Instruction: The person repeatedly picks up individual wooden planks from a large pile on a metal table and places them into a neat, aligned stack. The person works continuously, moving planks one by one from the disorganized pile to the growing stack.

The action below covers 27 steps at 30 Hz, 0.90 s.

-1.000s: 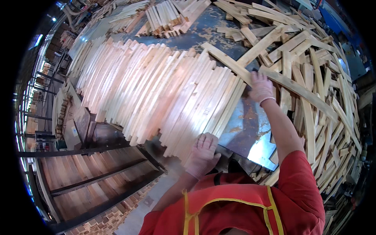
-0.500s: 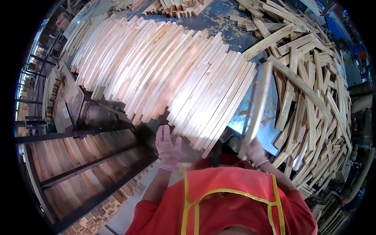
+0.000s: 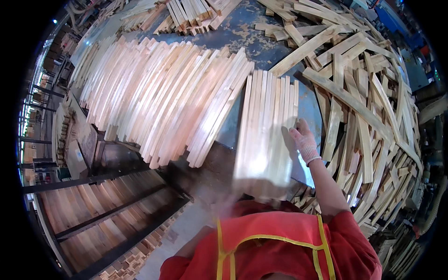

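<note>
A separate batch of several pale wooden slats [image 3: 266,126] lies side by side over the blue-grey metal table [image 3: 242,35], its near end blurred above my chest. My right hand [image 3: 304,143], in a white glove, grips the batch's right edge about halfway along. My left hand is hidden; only the orange sleeve shows at the lower edge, reaching toward the near end of the batch. To the left, apart from the batch, a long fanned row of slats [image 3: 158,107] covers the table.
A tangled heap of loose slats [image 3: 368,116] fills the right side. Another stack [image 3: 196,11] sits at the far edge. Below left stands a dark metal rack [image 3: 107,214] with planks beneath it. A gap of bare table separates the row from the batch.
The batch of slats has come away from the right end of the fanned row and shifted right. My right hand went from the near edge to the batch's right side; my left hand dropped out of sight.
</note>
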{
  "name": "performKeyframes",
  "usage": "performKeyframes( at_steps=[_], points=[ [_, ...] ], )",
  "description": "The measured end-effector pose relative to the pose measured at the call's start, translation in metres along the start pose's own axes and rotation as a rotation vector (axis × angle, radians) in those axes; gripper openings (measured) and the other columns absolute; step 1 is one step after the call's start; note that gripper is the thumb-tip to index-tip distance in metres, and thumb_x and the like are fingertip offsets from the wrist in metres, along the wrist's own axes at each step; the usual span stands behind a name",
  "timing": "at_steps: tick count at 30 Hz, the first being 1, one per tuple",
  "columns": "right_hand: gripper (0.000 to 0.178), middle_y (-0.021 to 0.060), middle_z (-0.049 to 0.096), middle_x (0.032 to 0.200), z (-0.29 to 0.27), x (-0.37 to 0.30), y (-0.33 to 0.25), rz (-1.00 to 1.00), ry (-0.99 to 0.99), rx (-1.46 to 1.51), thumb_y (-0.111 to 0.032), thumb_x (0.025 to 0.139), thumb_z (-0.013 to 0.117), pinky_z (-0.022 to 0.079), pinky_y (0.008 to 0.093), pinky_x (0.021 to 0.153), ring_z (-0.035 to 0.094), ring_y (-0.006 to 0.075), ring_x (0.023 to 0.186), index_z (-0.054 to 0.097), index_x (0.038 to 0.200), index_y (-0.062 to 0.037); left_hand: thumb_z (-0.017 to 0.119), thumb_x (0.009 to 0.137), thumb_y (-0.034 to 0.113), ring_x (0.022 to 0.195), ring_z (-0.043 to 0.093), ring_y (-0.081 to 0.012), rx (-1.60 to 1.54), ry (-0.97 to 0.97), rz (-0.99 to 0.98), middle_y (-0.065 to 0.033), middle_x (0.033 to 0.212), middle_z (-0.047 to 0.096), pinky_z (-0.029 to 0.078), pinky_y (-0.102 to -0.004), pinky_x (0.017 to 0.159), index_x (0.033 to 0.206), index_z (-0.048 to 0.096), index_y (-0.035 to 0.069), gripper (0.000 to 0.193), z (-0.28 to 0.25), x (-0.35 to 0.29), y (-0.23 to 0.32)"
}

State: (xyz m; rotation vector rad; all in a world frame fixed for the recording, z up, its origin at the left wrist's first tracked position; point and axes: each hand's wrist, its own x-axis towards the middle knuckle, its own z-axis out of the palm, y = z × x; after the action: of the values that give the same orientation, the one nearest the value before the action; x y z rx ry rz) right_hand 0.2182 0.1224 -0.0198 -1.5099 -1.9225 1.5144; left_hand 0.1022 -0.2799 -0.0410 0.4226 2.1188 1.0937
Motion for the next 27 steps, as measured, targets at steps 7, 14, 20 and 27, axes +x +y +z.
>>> performKeyframes(
  at_steps=[7,14,20,27],
  points=[
    [0.081,0.0281,0.061,0.149,-0.034,0.024,-0.002,0.006,0.005,-0.172,-0.043,0.094,0.076,0.047,0.0443,0.115,0.059,0.0422,0.138,0.047,0.158,-0.0020,0.057,0.103,0.054,0.133,0.058,-0.0448,0.309,-0.035,-0.026,-0.0231,0.139,0.063,0.045,-0.0524,0.113,0.152,0.055,0.003,0.071,0.025,0.119,0.156],
    [0.077,0.0313,0.072,0.130,-0.056,0.043,-0.037,0.129,-0.215,-0.405,-0.048,0.092,0.077,0.052,0.0429,0.108,0.069,0.0438,0.122,0.059,0.142,0.0084,0.063,0.095,0.066,0.132,0.060,-0.0458,0.680,-0.014,0.032,-0.0261,0.146,0.058,0.047,-0.0514,0.114,0.155,0.046,-0.002,0.093,0.114,0.188,0.206],
    [0.076,0.0249,0.074,0.127,-0.102,0.027,-0.040,-0.040,-0.100,-0.090,-0.040,0.088,0.084,0.052,0.0413,0.108,0.072,0.0353,0.119,0.060,0.147,0.0013,0.074,0.091,0.050,0.137,0.056,-0.0473,0.377,-0.025,0.111,-0.0288,0.154,0.050,0.047,-0.0512,0.115,0.158,0.041,-0.004,0.092,0.118,0.151,0.250],
    [0.069,0.0144,0.072,0.117,-0.158,-0.047,-0.186,-0.571,0.161,0.434,-0.021,0.083,0.088,0.055,0.0357,0.100,0.069,0.0205,0.108,0.059,0.141,0.0035,0.078,0.090,0.017,0.123,0.062,-0.0373,-0.079,0.278,0.993,-0.0225,0.139,0.061,0.049,-0.0474,0.108,0.152,0.049,-0.001,0.071,0.052,0.125,0.368]
  ],
)
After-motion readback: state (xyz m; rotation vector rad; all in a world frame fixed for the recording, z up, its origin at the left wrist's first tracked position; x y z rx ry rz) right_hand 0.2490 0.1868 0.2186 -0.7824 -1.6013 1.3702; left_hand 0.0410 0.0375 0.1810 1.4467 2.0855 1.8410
